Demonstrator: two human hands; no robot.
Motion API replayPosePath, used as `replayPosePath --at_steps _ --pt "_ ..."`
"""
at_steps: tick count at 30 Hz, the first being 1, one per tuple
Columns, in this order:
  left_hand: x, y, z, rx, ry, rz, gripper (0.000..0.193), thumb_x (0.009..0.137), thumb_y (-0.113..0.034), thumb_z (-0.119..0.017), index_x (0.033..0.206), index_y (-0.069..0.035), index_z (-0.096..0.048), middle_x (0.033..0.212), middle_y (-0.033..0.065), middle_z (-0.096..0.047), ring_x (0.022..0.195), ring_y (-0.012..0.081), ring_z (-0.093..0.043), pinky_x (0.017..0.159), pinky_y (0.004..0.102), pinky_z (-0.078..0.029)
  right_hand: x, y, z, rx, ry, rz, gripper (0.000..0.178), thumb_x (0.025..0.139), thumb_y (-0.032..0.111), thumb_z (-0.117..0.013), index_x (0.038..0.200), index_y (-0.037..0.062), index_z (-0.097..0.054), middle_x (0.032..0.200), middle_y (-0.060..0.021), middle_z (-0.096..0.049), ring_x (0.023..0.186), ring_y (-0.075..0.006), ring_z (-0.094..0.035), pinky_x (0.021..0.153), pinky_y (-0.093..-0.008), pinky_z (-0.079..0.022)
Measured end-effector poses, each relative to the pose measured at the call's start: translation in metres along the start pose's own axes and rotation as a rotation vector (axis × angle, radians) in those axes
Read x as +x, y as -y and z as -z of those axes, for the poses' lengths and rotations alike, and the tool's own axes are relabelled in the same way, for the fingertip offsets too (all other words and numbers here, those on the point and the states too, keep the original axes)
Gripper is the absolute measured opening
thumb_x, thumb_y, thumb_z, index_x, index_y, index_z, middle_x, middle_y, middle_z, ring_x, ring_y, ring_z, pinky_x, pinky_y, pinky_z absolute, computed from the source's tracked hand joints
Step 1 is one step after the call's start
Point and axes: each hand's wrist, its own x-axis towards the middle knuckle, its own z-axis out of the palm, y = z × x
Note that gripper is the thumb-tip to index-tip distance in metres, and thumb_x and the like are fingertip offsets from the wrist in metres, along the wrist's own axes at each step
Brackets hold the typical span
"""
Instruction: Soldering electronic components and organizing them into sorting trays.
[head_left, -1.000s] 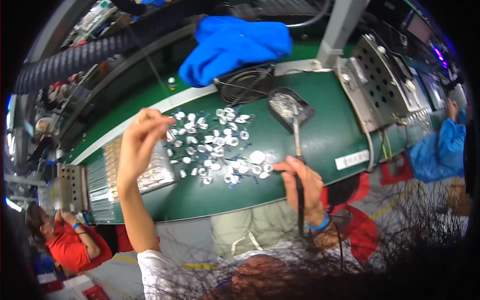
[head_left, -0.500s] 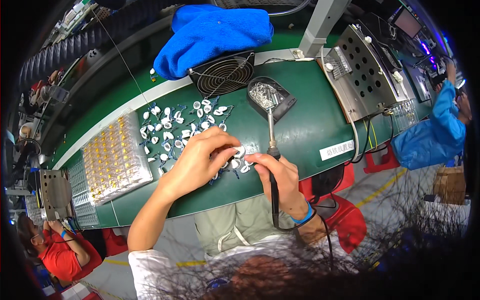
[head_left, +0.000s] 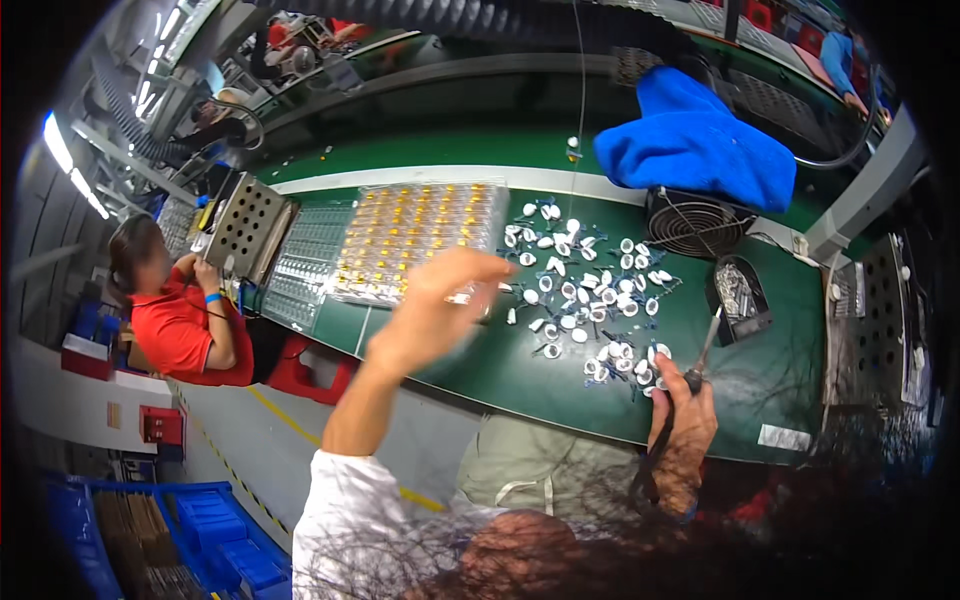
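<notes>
Moved L hand [head_left: 438,298] since approx. half a sec ago, from meeting R hand [head_left: 685,425] at the white pcs [head_left: 579,335] to over near-right part of clear tray [head_left: 415,225]; swung view L too. Far L: co-worker [head_left: 190,330] in red shirt. Next, clear tray w/ rows of yellow pcs, on green tabletop [head_left: 520,385]. Over it, L hand blurred, index stretched, rest half curled; can't tell if gripping anything. Then white pcs, cup-like w/ thin blue leads, scattered mid-tabletop: prob. light, stiff, maybe slick; best pinched by rim, sparing leads. At their right end, R hand closed round handle of soldering iron [head_left: 694,378], index close by nearest pc (can't tell if touching). Prob. light, tip maybe hot: hold by handle only. Tip near black box [head_left: 752,326] of silvery bits.
</notes>
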Motion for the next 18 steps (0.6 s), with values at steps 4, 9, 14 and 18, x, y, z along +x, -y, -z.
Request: replayPosePath --at_steps 4,9,14,18 --pt "-0.045 0.05 0.084 0.443 -0.093 0.178 0.021 0.086 0.005 -0.076 0.105 -0.003 -0.074 0.099 0.0135 -0.075 0.09 0.029 -0.073 0.078 0.0356 -0.058 -0.006 -0.004 0.0 0.05 -0.026 0.0 0.046 0.085 -0.005 -0.076 0.127 0.0034 -0.059 0.124 -0.0156 -0.073 0.091 -0.0355 -0.067 0.078 -0.0412 -0.055" --pt "-0.084 0.073 0.119 0.442 0.011 0.231 0.02 0.087 0.003 -0.075 0.106 -0.002 -0.073 0.101 0.0137 -0.074 0.094 0.0306 -0.072 0.082 0.0376 -0.057 -0.01 -0.007 -0.002 0.085 -0.034 0.018 0.056 0.086 -0.007 -0.075 0.135 0.0051 -0.052 0.125 -0.0177 -0.072 0.098 -0.0369 -0.069 0.081 -0.0414 -0.055" --pt "-0.093 0.085 0.112 0.433 0.024 0.232 0.022 0.086 0.003 -0.075 0.107 -0.002 -0.074 0.103 0.0139 -0.074 0.096 0.0316 -0.071 0.084 0.0384 -0.056 -0.008 -0.004 0.001 0.07 -0.05 0.005 0.049 0.086 -0.007 -0.075 0.131 0.0018 -0.057 0.124 -0.0183 -0.073 0.101 -0.0381 -0.069 0.084 -0.0423 -0.056" --pt "-0.089 0.082 0.112 0.505 0.04 0.066 0.022 0.084 0.006 -0.075 0.105 0.0 -0.073 0.102 0.0139 -0.073 0.094 0.0306 -0.07 0.084 0.0373 -0.056 -0.007 -0.004 0.003 0.048 -0.051 0.026 0.045 0.084 -0.006 -0.077 0.126 -0.001 -0.062 0.121 -0.018 -0.073 0.093 -0.0368 -0.07 0.078 -0.0411 -0.057"
